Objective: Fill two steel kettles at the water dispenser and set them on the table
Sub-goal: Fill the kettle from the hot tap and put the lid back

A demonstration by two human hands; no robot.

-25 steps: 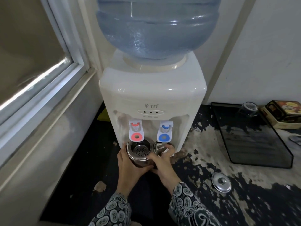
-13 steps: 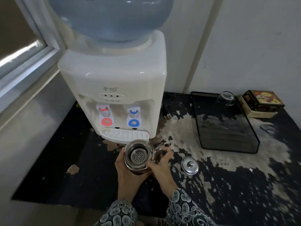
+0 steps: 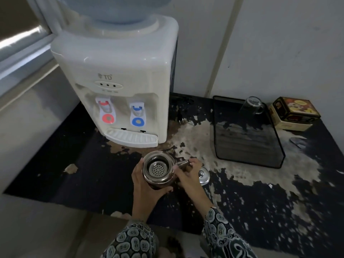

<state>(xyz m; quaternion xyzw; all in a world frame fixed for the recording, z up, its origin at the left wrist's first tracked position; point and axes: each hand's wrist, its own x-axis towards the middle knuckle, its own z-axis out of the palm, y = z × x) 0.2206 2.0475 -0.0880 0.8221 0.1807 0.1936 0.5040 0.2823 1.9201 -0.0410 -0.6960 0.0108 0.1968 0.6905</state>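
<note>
- The left hand (image 3: 147, 185) cups the round body of the small lidless steel kettle (image 3: 159, 169), fingers curled round its far side; the right hand (image 3: 188, 174) has its fingers pinched on the kettle's side handle.
- A second ago the kettle sat under the red hot-water tap (image 3: 106, 113) of the white water dispenser (image 3: 119, 75); now it has been drawn back, clear of the drip tray (image 3: 133, 137), and hangs over the peeling black surface (image 3: 260, 192).
- Filling looks finished, so setting down comes next. The domed steel lid (image 3: 203, 176) lies just beside the right hand.
</note>
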